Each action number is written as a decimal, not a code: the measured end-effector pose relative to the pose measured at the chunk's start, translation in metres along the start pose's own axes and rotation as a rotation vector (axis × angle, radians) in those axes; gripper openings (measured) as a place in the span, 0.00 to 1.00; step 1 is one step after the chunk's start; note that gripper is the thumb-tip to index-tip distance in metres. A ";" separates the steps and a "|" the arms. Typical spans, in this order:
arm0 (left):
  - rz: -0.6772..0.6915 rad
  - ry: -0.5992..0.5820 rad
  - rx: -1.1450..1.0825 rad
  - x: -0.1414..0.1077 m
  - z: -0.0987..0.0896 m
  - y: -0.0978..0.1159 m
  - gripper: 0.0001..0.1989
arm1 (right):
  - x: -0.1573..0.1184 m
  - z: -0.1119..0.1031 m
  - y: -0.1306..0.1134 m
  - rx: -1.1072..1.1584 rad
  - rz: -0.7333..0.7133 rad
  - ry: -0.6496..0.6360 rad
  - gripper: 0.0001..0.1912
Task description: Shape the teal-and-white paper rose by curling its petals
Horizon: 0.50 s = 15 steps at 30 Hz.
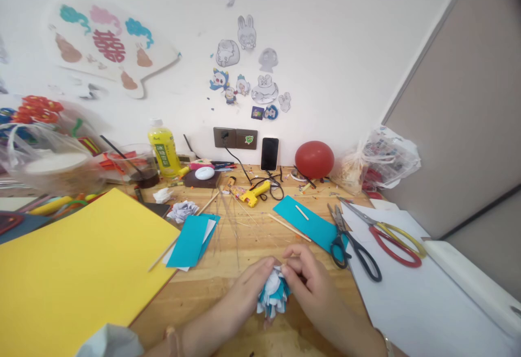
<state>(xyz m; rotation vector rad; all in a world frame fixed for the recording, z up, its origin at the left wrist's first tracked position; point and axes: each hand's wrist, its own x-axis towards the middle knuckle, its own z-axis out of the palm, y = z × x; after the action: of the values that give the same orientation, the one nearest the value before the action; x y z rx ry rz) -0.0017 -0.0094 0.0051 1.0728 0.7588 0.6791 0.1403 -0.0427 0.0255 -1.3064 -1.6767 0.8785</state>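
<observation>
A paper flower [272,295] of layered white and teal petals is held between my two hands near the front of the wooden table. My left hand [254,284] closes on its left side, with the thumb and fingers at the upper edge. From the right, my right hand [304,276] pinches a white petal at the top between thumb and index finger. Teal and white paper strips [193,240] lie beyond my left hand. Past my right hand rest a teal strip [311,223] and black-handled scissors [345,240]. The flower's underside is partly hidden.
A yellow sheet [81,270] covers the left, white sheets [399,281] the right, with red-and-yellow scissors [393,237] on them. Along the wall stand a drink bottle [165,151], a yellow glue gun [255,194], a phone [269,154] and a red balloon [315,159]. Thin sticks [288,227] lie mid-table.
</observation>
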 end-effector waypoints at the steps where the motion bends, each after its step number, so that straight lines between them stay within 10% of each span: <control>1: -0.003 0.003 0.004 0.000 0.000 -0.001 0.20 | 0.000 0.000 0.000 0.013 0.006 -0.008 0.06; 15: 0.043 -0.033 0.148 -0.002 -0.005 0.001 0.19 | 0.005 -0.004 -0.008 0.348 0.154 -0.143 0.15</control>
<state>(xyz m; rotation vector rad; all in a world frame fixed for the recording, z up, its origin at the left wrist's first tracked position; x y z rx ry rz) -0.0069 -0.0077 0.0046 1.2351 0.7689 0.6475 0.1401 -0.0392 0.0356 -1.1636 -1.4584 1.3176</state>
